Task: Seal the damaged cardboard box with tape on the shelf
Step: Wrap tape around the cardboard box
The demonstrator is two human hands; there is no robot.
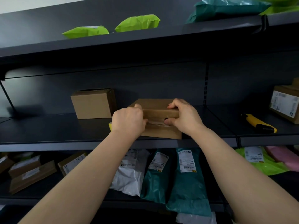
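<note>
A flat brown cardboard box (159, 113) lies at the front of the dark middle shelf (48, 126). A strip of clear tape (156, 123) runs along its front face. My left hand (128, 121) is curled at the box's left end, over the tape; a yellow tape roll (110, 126) peeks out just behind it. My right hand (184, 116) grips the right end of the box, fingers over the top edge and thumb pressed on the front face at the tape's end.
A second cardboard box (93, 103) stands behind to the left. A yellow and black utility knife (257, 123) lies on the shelf to the right, beside a labelled box (285, 104). Green mailer bags sit on the upper shelf; parcels and mailers fill the lower one.
</note>
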